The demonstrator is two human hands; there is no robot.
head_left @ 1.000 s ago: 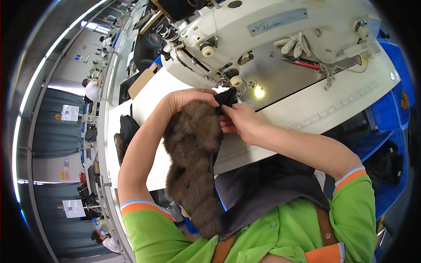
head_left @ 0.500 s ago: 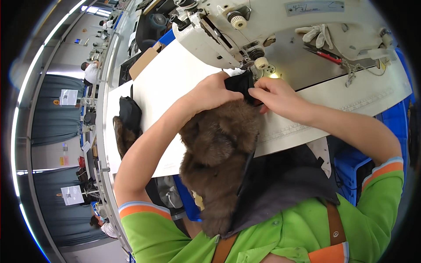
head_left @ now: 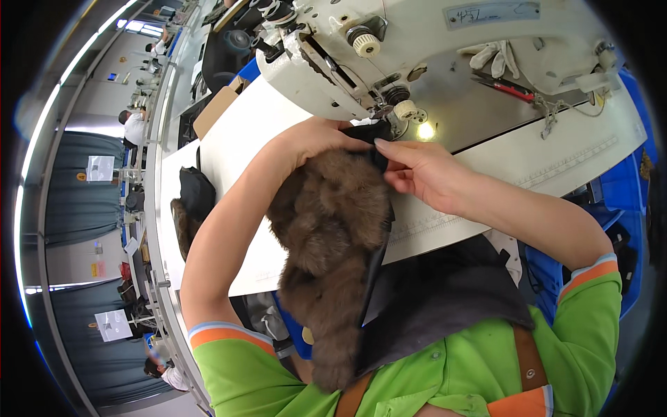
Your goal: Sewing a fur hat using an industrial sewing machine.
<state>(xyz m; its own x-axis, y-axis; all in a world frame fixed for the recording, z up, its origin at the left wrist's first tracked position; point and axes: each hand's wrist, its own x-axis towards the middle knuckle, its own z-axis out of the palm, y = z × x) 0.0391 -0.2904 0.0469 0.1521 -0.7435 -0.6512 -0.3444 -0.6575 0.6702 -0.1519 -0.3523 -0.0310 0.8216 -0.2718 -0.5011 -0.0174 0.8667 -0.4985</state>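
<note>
A brown fur piece (head_left: 326, 215) with black fabric (head_left: 369, 132) along its edge hangs from the table over my lap. Its black end lies close by the needle area of a white sewing machine (head_left: 326, 62). My left hand (head_left: 321, 136) grips the upper part of the fur and fabric, its fingertips partly hidden near the machine head. Thumb and forefinger of my right hand (head_left: 425, 170) pinch the fabric's right edge, just below a small lit lamp spot (head_left: 425, 131).
A white glove (head_left: 495, 57) and red-handled snips (head_left: 504, 86) lie on the machine bed. Another black and fur piece (head_left: 196, 198) rests at the table's left. A cardboard box (head_left: 215, 111) stands behind it. Blue bins (head_left: 622, 187) are at the right. Several people work far left.
The view has shifted slightly, moving the scene left. My right hand's fingers have curled and sit lower along the fabric edge; my left hand lies flatter over the fur's top.
</note>
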